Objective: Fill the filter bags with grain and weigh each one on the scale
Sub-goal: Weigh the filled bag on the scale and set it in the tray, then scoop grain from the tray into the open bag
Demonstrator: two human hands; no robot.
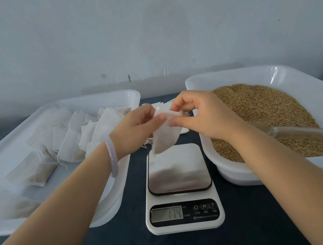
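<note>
Pinching a white filter bag (165, 137) at the centre of the frame, the left hand (136, 130) and the right hand (201, 116) each clamp its upper edge between thumb and fingertips. The bag hangs over the far edge of the scale (180, 188); contact with the steel platform cannot be determined. The scale stands at lower centre on the dark tabletop (246, 231), its display reading 17.4. At left, a white tray (90, 98) holds a heap of filter bags (71, 140), some showing grain inside. At right, a second white tray (233, 74) holds loose brown grain (259, 107), with a clear scoop (300, 132) lying on it. A pale bracelet (112, 155) circles the left wrist. A few flat white bags (153, 105) lie on the tabletop between the trays, behind the hands.
</note>
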